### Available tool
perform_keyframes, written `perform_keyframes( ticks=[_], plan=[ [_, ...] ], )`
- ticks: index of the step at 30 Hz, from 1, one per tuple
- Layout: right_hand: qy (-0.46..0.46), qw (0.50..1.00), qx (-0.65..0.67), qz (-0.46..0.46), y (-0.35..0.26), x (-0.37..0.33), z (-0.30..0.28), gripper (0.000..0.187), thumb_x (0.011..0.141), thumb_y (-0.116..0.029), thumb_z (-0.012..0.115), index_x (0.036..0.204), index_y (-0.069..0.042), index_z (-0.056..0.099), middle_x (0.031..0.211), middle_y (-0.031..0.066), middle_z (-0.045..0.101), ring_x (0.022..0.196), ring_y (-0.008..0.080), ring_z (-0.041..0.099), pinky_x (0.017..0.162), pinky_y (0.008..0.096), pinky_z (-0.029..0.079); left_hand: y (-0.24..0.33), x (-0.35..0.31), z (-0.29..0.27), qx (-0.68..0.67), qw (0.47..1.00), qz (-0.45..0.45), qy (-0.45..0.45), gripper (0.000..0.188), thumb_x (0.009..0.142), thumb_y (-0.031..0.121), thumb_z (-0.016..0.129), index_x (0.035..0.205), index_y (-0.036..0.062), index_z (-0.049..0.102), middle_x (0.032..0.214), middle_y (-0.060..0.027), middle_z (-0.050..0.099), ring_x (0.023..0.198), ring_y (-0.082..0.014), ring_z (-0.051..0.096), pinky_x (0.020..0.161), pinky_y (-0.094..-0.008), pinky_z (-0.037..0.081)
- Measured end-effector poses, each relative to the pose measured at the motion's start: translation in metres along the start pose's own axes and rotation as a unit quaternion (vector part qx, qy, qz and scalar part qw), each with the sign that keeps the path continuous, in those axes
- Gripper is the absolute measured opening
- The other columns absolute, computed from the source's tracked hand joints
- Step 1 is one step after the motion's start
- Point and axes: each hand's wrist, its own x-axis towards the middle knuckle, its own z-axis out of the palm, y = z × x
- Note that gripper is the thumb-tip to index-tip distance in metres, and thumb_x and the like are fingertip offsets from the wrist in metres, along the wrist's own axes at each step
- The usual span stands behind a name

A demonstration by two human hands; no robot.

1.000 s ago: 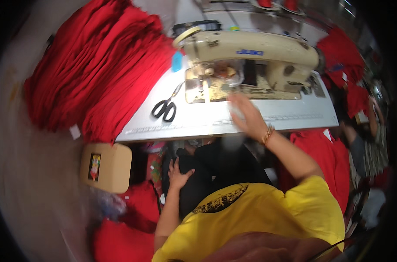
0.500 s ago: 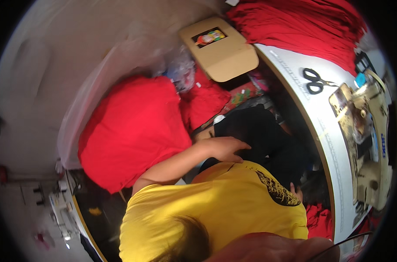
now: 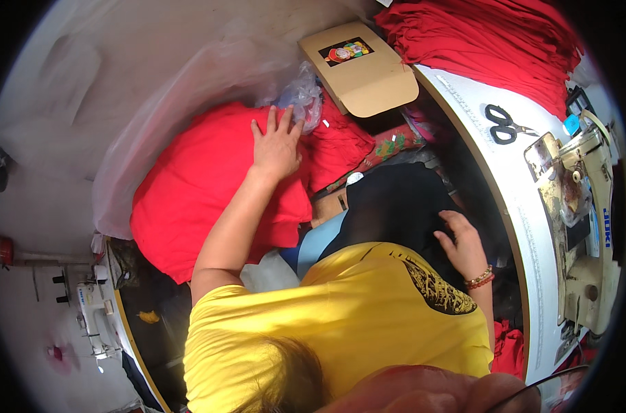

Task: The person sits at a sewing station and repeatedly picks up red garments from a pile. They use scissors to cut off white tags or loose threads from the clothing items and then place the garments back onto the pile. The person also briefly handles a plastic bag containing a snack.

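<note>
My left hand (image 3: 278,146) lies with its fingers spread on top of a large heap of red fabric (image 3: 196,175), near the heap's far right edge. The heap sits in a clear plastic bag (image 3: 113,182) that is folded back around it. My right hand (image 3: 464,244), with a beaded bracelet at the wrist, hovers by the black cloth (image 3: 395,206) over my lap. Its fingers are loosely bent and apart, with nothing between them.
To the right, a white table (image 3: 488,131) curves past, carrying black scissors (image 3: 503,127), a sewing machine (image 3: 595,206) and a stack of red fabric (image 3: 485,41). A brown cardboard piece (image 3: 368,82) stands beyond my lap. Another sewing machine (image 3: 93,310) is at far left.
My left hand has moved from my lap up and left onto the red heap. My right hand has risen into view from beside my body.
</note>
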Motion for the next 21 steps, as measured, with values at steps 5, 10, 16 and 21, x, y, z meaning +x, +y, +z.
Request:
perform_keyframes(
  ticks=[5, 10, 16, 21],
  plan=[
    [-0.050, 0.997, -0.065, 0.001, 0.014, -0.017, 0.009, 0.036, 0.080, -0.012, 0.069, 0.113, 0.000, 0.060, 0.118, 0.0177, 0.060, 0.110, 0.0356, 0.057, 0.092, 0.0385, 0.048, -0.042, 0.029, 0.001, -0.113, 0.988, 0.103, -0.014, 0.027, 0.081, 0.014, 0.062, 0.108, 0.0153, 0.066, 0.144, -0.0068, 0.043, 0.139, -0.0309, 0.029, 0.103, -0.0629, 0.030],
    [-0.098, 0.995, 0.007, -0.034, 0.001, 0.009, -0.007, 0.035, 0.080, -0.011, 0.068, 0.112, 0.001, 0.060, 0.109, 0.0169, 0.062, 0.098, 0.0314, 0.063, 0.084, 0.0364, 0.051, -0.088, 0.032, -0.018, -0.507, 0.861, 0.031, 0.029, 0.015, 0.089, 0.014, 0.059, 0.099, 0.0029, 0.062, 0.096, -0.0094, 0.065, 0.094, -0.0210, 0.060, 0.088, -0.0311, 0.044],
    [-0.101, 0.968, 0.154, -0.173, -0.092, 0.090, -0.026, 0.041, 0.082, -0.005, 0.070, 0.120, -0.001, 0.057, 0.107, 0.0102, 0.063, 0.095, 0.0197, 0.064, 0.083, 0.0295, 0.052, -0.107, 0.001, -0.128, -0.590, 0.771, 0.117, 0.209, 0.012, 0.091, 0.004, 0.053, 0.097, -0.0034, 0.061, 0.090, -0.0031, 0.064, 0.083, -0.0103, 0.059, 0.078, -0.0243, 0.047],
    [0.019, 0.879, 0.345, -0.330, -0.203, 0.131, -0.035, 0.046, 0.084, -0.012, 0.071, 0.126, -0.003, 0.053, 0.115, 0.0089, 0.061, 0.105, 0.0166, 0.059, 0.092, 0.0295, 0.047, -0.023, -0.007, -0.246, -0.272, 0.861, 0.380, 0.199, 0.012, 0.086, -0.006, 0.056, 0.098, -0.0047, 0.060, 0.092, -0.0085, 0.063, 0.082, -0.0142, 0.061, 0.077, -0.0263, 0.048]
  ],
)
